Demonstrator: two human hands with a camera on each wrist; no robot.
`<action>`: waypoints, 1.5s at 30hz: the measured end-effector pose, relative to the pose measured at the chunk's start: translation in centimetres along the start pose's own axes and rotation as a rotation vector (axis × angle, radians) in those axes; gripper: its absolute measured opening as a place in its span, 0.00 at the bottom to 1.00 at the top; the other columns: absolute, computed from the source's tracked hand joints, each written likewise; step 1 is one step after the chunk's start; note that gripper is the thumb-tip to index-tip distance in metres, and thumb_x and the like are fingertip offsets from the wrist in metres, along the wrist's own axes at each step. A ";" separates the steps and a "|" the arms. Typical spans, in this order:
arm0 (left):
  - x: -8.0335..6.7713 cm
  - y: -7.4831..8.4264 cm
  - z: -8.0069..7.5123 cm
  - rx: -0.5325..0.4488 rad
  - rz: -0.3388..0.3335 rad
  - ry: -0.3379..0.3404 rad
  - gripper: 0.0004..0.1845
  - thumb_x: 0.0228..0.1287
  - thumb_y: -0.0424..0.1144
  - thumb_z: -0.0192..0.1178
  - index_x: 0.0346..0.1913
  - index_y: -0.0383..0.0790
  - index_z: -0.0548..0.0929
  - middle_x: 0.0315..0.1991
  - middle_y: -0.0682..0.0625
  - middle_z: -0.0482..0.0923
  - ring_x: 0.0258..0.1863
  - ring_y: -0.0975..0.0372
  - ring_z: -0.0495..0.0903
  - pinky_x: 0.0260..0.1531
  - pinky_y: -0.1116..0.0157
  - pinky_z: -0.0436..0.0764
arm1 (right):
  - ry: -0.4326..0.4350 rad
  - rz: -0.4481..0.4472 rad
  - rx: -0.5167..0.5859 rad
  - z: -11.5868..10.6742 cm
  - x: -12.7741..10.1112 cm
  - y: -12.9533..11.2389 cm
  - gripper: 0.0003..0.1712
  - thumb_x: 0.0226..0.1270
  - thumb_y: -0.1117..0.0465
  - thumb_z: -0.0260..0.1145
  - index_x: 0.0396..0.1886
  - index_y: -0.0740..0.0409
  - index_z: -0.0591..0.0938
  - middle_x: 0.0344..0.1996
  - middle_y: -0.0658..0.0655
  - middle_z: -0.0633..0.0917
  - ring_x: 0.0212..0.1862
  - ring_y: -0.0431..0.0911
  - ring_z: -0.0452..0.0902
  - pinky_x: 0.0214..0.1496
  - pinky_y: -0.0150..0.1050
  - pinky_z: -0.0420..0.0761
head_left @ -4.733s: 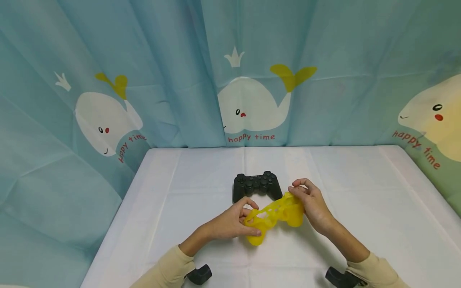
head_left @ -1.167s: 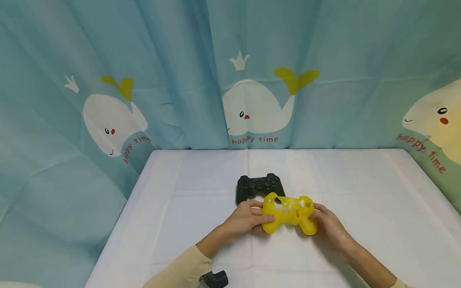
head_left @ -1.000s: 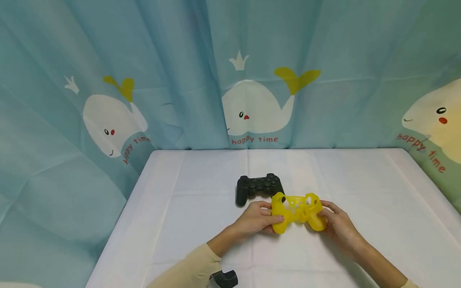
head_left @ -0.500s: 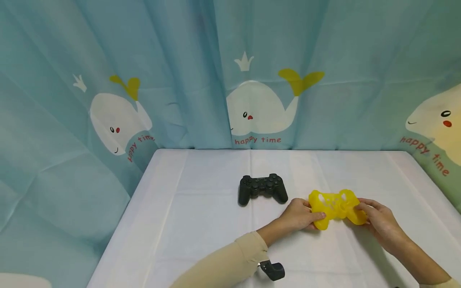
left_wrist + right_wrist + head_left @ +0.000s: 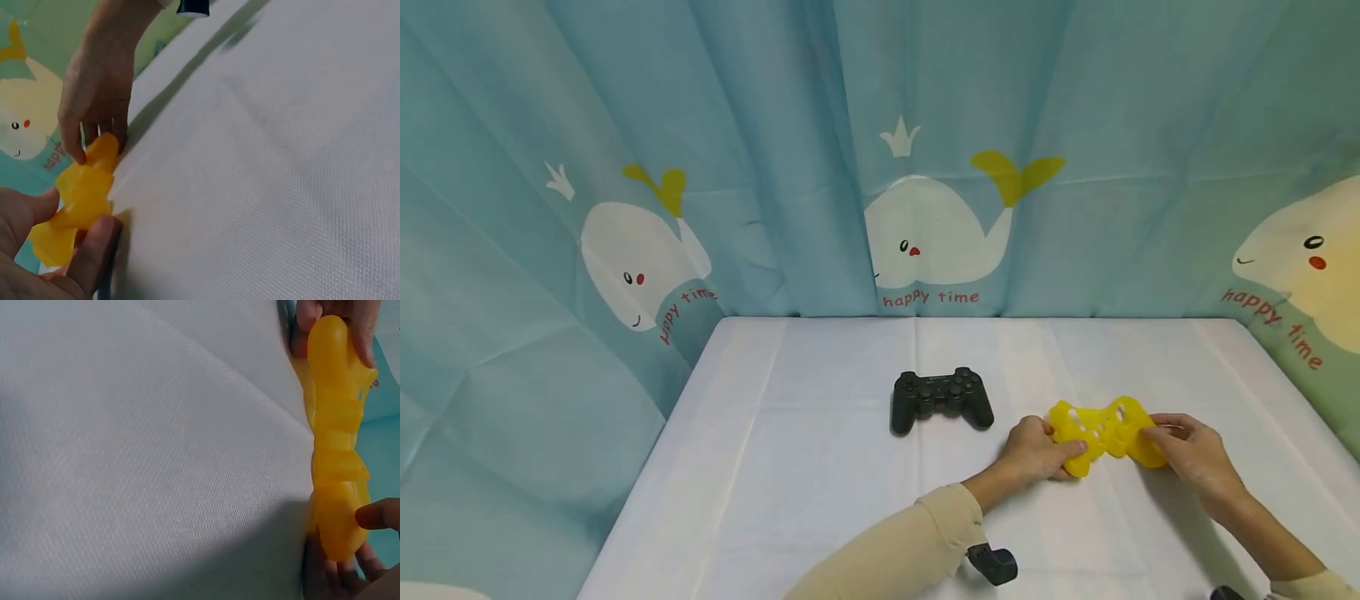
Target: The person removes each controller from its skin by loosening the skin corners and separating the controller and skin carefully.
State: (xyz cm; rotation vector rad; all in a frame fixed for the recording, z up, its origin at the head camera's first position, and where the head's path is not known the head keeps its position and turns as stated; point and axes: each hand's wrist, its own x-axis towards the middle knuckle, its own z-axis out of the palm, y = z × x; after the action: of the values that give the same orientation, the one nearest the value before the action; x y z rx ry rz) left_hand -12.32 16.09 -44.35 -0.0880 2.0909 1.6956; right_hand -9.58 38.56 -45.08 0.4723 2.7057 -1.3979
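A yellow silicone game controller cover (image 5: 1097,432), with cut-out holes across its face, is held between both hands over the right half of the table. My left hand (image 5: 1033,450) pinches its left grip, thumb on the front and fingers behind. At the other end my right hand (image 5: 1202,458) holds the right grip between thumb and fingers. In the right wrist view the cover (image 5: 337,437) stretches from one hand to the other, close over the cloth. A black game controller (image 5: 942,398) lies face up to the left of the hands, touched by neither.
A white cloth covers the table (image 5: 820,467). Behind it and to the left hangs a blue curtain (image 5: 775,167) printed with whales. A black wrist device (image 5: 994,565) sits at the left sleeve.
Both hands have carried the yellow cover rightward, away from the black controller, and turned its holed face toward the camera. The black controller has stayed on the table.
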 end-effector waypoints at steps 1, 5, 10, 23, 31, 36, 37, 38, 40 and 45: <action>-0.1 0.0 -0.1 0.009 0.004 0.001 0.16 0.59 0.33 0.75 0.41 0.32 0.78 0.25 0.48 0.77 0.21 0.55 0.86 0.21 0.66 0.83 | 0.008 -0.003 -0.017 0.0 0.0 0.0 0.31 0.79 0.54 0.57 0.62 0.81 0.68 0.52 0.76 0.77 0.39 0.38 0.74 0.35 0.24 0.76; -0.6 0.4 -0.5 0.136 0.002 0.031 0.21 0.59 0.43 0.76 0.43 0.36 0.75 0.26 0.50 0.73 0.15 0.60 0.80 0.17 0.69 0.79 | 0.035 -0.022 -0.067 0.0 -0.1 -0.1 0.30 0.78 0.55 0.57 0.60 0.82 0.68 0.50 0.77 0.75 0.39 0.47 0.74 0.33 0.25 0.77; -1.0 0.7 -1.2 0.339 0.029 0.005 0.20 0.59 0.44 0.72 0.45 0.39 0.73 0.26 0.51 0.72 0.17 0.61 0.72 0.19 0.68 0.72 | 0.051 -0.040 -0.075 0.2 -0.3 0.2 0.29 0.77 0.56 0.59 0.58 0.82 0.69 0.45 0.71 0.78 0.35 0.44 0.73 0.31 0.28 0.77; -1.2 -0.2 -1.7 0.424 0.142 -0.044 0.15 0.62 0.33 0.65 0.48 0.42 0.72 0.27 0.53 0.70 0.28 0.61 0.70 0.39 0.66 0.75 | -0.032 0.040 -0.067 -0.2 -0.9 0.2 0.31 0.77 0.53 0.59 0.57 0.80 0.67 0.43 0.67 0.78 0.36 0.46 0.73 0.33 0.31 0.78; -1.1 -0.5 -2.1 0.428 0.187 -0.015 0.15 0.63 0.32 0.64 0.48 0.44 0.72 0.27 0.54 0.70 0.28 0.63 0.70 0.37 0.66 0.74 | 0.012 0.010 -0.062 0.2 -1.3 0.0 0.29 0.77 0.56 0.60 0.58 0.80 0.68 0.43 0.67 0.78 0.35 0.45 0.72 0.32 0.32 0.78; -1.1 -0.4 -2.0 0.435 0.183 -0.011 0.15 0.63 0.32 0.65 0.47 0.45 0.71 0.28 0.54 0.70 0.27 0.63 0.70 0.36 0.67 0.74 | 0.042 -0.004 -0.074 0.2 -1.2 0.0 0.27 0.77 0.58 0.59 0.58 0.81 0.68 0.42 0.66 0.77 0.36 0.47 0.72 0.31 0.31 0.77; -1.0 -0.4 -1.9 0.433 0.182 -0.010 0.15 0.63 0.32 0.66 0.46 0.44 0.71 0.28 0.54 0.70 0.27 0.64 0.70 0.35 0.68 0.74 | 0.042 -0.006 -0.074 0.2 -1.1 0.0 0.27 0.77 0.58 0.59 0.58 0.81 0.68 0.43 0.67 0.77 0.36 0.47 0.71 0.31 0.31 0.77; -1.0 -0.3 -1.9 0.431 0.182 -0.009 0.15 0.63 0.32 0.66 0.46 0.44 0.72 0.27 0.54 0.70 0.27 0.64 0.70 0.35 0.68 0.74 | 0.041 -0.006 -0.072 0.2 -1.1 0.0 0.27 0.78 0.58 0.59 0.58 0.81 0.67 0.43 0.67 0.76 0.37 0.48 0.71 0.31 0.31 0.76; -1.0 -0.4 -1.9 0.426 0.186 -0.008 0.14 0.63 0.32 0.67 0.45 0.44 0.72 0.27 0.54 0.70 0.27 0.64 0.70 0.34 0.69 0.74 | 0.032 -0.004 -0.070 0.2 -1.1 0.0 0.27 0.78 0.58 0.58 0.58 0.81 0.67 0.43 0.67 0.77 0.37 0.48 0.72 0.32 0.31 0.77; -0.8 -0.8 -2.0 0.404 0.194 -0.014 0.14 0.62 0.32 0.67 0.44 0.44 0.72 0.27 0.55 0.70 0.26 0.65 0.69 0.33 0.69 0.73 | 0.000 -0.011 -0.076 0.5 -1.1 0.2 0.27 0.78 0.58 0.57 0.58 0.81 0.67 0.44 0.69 0.77 0.39 0.49 0.73 0.33 0.29 0.77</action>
State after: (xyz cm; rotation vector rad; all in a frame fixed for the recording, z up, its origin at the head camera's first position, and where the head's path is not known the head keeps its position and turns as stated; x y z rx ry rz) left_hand -11.95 13.79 -44.44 0.2577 2.4514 1.3309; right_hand -8.53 38.02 -45.30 0.4524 2.7544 -1.2920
